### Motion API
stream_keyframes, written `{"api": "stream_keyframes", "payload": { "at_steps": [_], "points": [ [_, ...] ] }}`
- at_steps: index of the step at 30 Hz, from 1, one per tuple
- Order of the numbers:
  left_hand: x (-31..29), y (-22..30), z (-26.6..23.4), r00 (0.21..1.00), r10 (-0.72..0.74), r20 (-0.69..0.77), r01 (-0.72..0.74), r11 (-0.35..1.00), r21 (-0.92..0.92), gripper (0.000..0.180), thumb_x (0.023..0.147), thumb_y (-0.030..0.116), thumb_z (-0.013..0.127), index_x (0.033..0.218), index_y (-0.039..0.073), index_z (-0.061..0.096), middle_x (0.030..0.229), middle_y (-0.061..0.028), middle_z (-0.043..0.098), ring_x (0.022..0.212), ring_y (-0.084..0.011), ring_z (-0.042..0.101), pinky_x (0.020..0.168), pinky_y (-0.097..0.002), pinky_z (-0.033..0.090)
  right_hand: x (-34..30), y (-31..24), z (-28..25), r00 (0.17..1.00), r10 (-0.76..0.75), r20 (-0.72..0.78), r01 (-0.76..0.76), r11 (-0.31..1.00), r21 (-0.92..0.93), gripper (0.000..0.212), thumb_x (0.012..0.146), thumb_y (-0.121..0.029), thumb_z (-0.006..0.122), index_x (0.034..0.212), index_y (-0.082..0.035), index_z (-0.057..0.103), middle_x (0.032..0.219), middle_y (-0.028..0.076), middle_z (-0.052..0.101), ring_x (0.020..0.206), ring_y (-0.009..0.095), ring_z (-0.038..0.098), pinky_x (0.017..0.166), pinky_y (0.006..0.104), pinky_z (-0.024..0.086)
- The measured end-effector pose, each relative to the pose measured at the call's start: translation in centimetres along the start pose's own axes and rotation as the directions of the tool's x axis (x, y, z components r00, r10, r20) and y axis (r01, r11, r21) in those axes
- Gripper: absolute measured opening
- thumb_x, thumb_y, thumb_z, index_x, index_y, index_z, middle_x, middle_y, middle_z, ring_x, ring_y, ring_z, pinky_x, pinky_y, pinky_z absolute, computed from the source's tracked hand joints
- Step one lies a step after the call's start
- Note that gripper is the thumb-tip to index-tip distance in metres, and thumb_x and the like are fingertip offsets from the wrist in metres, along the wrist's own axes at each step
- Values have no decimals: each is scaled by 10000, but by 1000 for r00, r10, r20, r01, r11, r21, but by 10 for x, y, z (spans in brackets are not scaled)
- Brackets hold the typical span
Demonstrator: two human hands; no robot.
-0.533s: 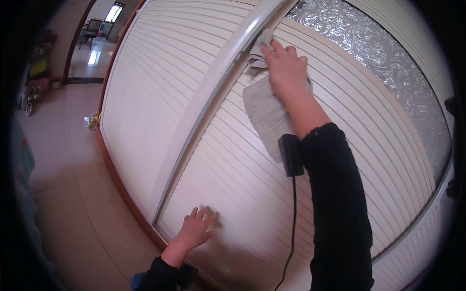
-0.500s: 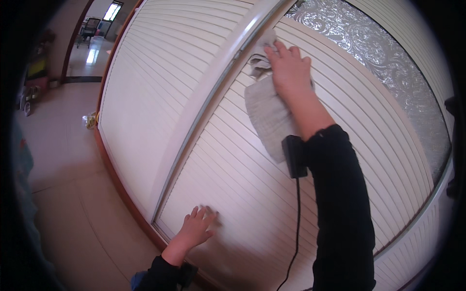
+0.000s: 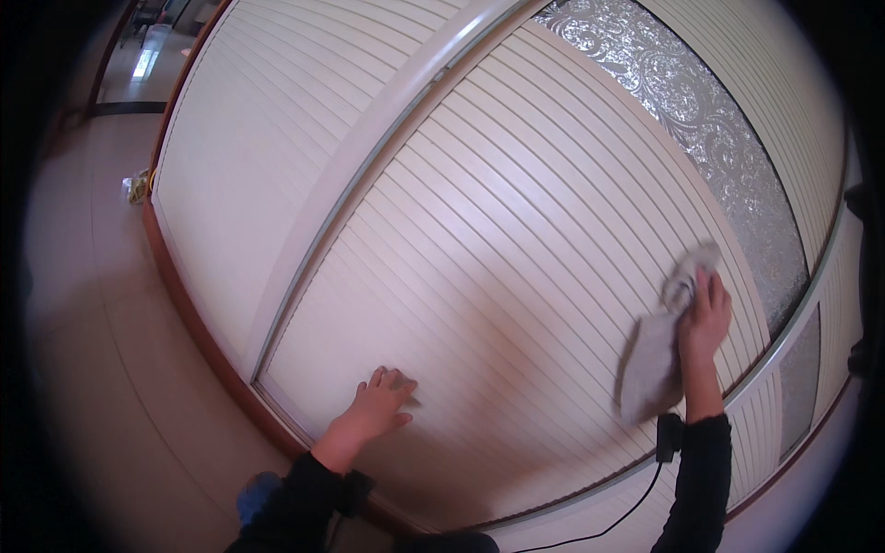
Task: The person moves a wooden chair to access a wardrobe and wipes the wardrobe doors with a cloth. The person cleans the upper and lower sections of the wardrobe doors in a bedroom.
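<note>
A grey cloth (image 3: 650, 364) is gripped in my right hand (image 3: 707, 318) against the white slatted sliding door panel (image 3: 498, 212). Part of the cloth bunches up past my fingertips, and the rest hangs beside my wrist. This hand is at the panel's right side, close to a silver patterned strip (image 3: 728, 157). Lower down on the same panel, my left hand (image 3: 376, 408) rests with its fingers spread and holds nothing.
A pale raised frame edge (image 3: 346, 198) divides this panel from another slatted panel (image 3: 249, 157) on the left. Reddish-brown trim (image 3: 198, 336) runs along the base by the tiled floor (image 3: 101, 323). A small yellowish packet (image 3: 138, 187) lies near that trim. A black cable (image 3: 613, 525) trails from my right wrist.
My right hand and the cloth have swept from the panel's upper left edge down to its right side. My left hand stays about where it was. The view has shifted slightly.
</note>
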State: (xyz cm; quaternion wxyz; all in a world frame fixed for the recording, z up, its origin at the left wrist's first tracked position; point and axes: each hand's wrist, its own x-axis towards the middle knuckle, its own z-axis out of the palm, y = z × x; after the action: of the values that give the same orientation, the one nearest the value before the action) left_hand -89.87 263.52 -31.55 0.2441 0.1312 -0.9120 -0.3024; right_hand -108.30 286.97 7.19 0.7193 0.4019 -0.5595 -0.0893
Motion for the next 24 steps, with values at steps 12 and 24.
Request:
{"api": "stream_keyframes", "payload": {
  "at_steps": [12,24],
  "points": [
    [-26,-29,1,981,-139,135,123,984,126,508,736,265,646,1214,190,488,1292,-155,396,1178,-390,373,905,-477,389,64,-51,55,909,353,-222,-352,935,46,569,707,-69,531,1260,-183,458,1260,159,428,1069,358,418,825,504,376],
    [-3,-43,26,994,-99,47,98,995,19,497,708,255,680,1166,150,517,1232,-154,458,1157,-354,400,908,-425,398,273,-249,91,979,193,-73,-180,972,153,454,793,-190,456,1246,-227,467,1335,47,393,1132,298,412,833,528,368]
  ]
}}
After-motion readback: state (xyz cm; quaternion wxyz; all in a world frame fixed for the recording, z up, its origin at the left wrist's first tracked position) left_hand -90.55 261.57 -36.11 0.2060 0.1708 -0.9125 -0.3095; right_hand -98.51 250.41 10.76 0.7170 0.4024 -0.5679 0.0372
